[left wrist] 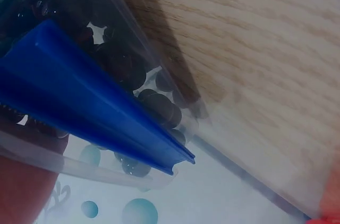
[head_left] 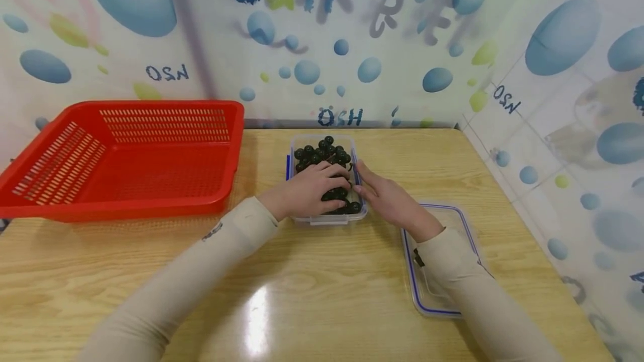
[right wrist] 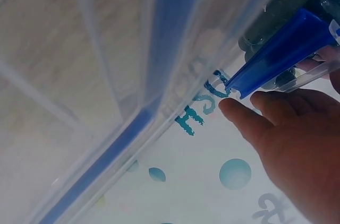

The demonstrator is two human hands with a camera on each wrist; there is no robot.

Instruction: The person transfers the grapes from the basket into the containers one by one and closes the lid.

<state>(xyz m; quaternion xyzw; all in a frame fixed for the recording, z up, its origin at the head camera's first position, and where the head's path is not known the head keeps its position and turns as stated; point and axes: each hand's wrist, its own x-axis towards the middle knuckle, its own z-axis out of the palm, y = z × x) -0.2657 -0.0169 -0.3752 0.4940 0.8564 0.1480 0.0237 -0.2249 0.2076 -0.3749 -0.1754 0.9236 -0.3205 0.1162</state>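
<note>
currently, dark grapes (head_left: 312,156) sit heaped inside a clear plastic clip-lock container (head_left: 306,219), straight ahead at 12 o'clock. left hand (head_left: 314,187): fingers spread and bent over the heap; cannot tell whether they pinch any. right hand (head_left: 394,200) at the container's 3 o'clock wall, fingers fairly straight, not clenched. from the container: clear lid (head_left: 432,293) at 4 o'clock, right sleeve (head_left: 448,256) crossing it; red plastic basket (head_left: 166,163) at 9 o'clock. risks, as judged: hard pressing could split skins or pop grapes over the rim; 1 sideways shove could skid the container; a dragging sleeve could shift the lid.
</note>
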